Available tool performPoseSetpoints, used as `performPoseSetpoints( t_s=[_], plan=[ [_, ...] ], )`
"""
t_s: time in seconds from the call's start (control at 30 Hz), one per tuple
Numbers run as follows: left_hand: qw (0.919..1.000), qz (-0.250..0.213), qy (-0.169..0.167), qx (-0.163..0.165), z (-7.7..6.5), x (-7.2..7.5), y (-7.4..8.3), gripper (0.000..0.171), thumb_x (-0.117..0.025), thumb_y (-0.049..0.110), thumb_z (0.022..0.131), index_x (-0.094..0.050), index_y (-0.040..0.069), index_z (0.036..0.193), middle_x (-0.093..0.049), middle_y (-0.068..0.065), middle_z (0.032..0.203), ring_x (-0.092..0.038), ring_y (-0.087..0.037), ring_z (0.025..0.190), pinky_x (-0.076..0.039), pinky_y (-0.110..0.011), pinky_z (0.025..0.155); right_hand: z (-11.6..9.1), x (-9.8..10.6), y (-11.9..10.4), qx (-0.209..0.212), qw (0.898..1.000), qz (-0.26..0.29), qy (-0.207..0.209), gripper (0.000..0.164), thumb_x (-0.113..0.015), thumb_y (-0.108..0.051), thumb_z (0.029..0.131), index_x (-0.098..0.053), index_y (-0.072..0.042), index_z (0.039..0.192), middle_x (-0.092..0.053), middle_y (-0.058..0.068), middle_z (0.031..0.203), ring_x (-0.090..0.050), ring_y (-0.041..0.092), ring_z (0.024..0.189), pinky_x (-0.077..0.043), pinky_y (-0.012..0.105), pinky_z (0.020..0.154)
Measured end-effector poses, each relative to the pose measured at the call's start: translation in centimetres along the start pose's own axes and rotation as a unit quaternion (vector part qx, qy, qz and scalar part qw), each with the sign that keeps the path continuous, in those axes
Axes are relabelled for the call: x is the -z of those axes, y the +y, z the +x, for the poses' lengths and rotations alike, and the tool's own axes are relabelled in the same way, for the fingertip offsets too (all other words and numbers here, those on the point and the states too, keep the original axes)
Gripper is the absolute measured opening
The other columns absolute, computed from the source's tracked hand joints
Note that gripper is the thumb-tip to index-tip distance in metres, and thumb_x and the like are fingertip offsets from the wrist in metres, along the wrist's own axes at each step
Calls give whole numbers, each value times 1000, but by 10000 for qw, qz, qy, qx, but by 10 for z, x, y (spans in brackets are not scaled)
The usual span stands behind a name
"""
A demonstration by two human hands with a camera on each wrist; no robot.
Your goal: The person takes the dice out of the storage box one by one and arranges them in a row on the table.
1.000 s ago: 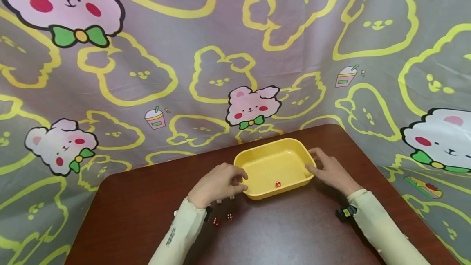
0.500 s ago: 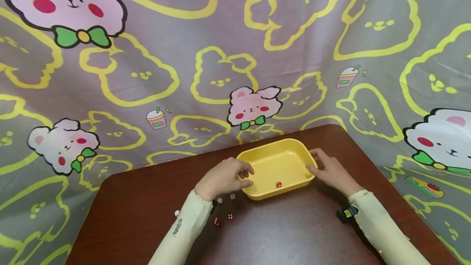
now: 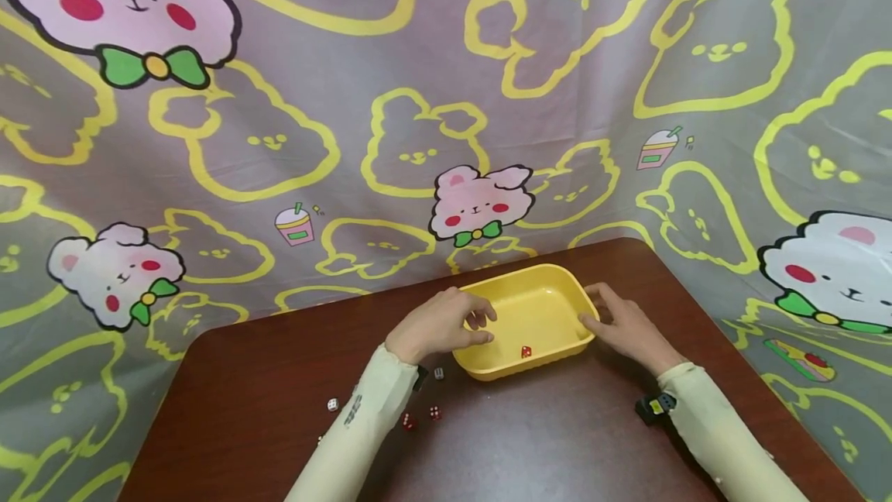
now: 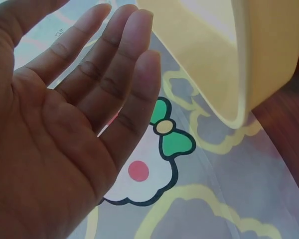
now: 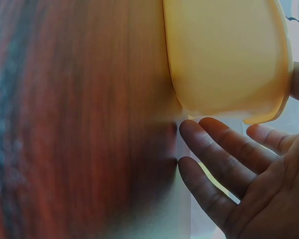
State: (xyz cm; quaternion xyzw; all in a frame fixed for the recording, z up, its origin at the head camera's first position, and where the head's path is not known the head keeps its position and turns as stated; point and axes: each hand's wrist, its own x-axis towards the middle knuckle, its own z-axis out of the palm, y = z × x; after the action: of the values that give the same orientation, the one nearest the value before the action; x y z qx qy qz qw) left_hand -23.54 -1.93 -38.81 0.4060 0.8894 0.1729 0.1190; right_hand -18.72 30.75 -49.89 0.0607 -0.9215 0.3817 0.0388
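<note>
A yellow plastic basin (image 3: 517, 369) sits on the brown table with one red die (image 3: 526, 351) inside. My right hand (image 3: 627, 325) holds its right end, thumb over the rim and fingers along the outer wall (image 5: 229, 59). My left hand (image 3: 446, 324) is over the basin's left end, palm facing in, fingers loosely bent and holding nothing. In the left wrist view, a gap shows between the left fingers (image 4: 144, 74) and the basin's wall (image 4: 274, 55).
Left of the basin lie two red dice (image 3: 435, 412) and a few white dice (image 3: 333, 404), one partly covered by the left sleeve (image 3: 362, 417). A cartoon-print cloth (image 3: 390, 60) rises behind the table (image 3: 244, 378). A black wrist device (image 3: 655, 407) sits at the right wrist.
My left hand has shifted to the right, farther over the basin's left end, with its sleeve uncovering and covering different white dice. The right hand and the basin stay nearly where they were.
</note>
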Motion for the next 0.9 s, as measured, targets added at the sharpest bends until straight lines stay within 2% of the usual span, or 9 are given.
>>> performPoseSetpoints(
  t_s=[0.33, 0.5, 0.77, 0.9],
  plan=[
    [9999, -75, -71, -14, 15, -2, 2, 26, -73, 34, 85, -70, 21, 107, -72, 5, 98, -61, 0, 80, -50, -18, 74, -1, 0, 0, 14, 10000, 22, -6, 46, -64, -33, 92, -47, -15, 131, -67, 10, 118, -68, 25, 102, -52, 38, 80],
    [9998, -105, -126, -89, 25, -3, 5, 26, -73, 34, 85, -70, 21, 107, -72, 5, 101, -62, 0, 82, -51, -18, 74, 0, -1, -1, 21, 10000, 47, -5, 46, -65, -32, 92, -47, -15, 130, -67, 9, 118, -68, 24, 102, -52, 37, 80],
    [9993, 105, -229, -260, 46, -9, 12, 26, -73, 35, 84, -71, 21, 107, -69, 11, 89, -61, 0, 81, -49, -18, 73, -3, 1, -1, 35, 9999, 102, -3, 46, -65, -33, 92, -47, -16, 131, -67, 7, 118, -68, 23, 103, -53, 34, 78],
    [9988, 171, -376, -252, 56, -11, 13, 29, -73, 34, 84, -71, 20, 109, -69, 11, 88, -61, -2, 80, -48, -19, 72, -3, 2, -2, 66, 9999, 147, 8, 47, -65, -33, 91, -47, -16, 131, -68, 8, 117, -68, 23, 102, -54, 36, 78]
  ],
)
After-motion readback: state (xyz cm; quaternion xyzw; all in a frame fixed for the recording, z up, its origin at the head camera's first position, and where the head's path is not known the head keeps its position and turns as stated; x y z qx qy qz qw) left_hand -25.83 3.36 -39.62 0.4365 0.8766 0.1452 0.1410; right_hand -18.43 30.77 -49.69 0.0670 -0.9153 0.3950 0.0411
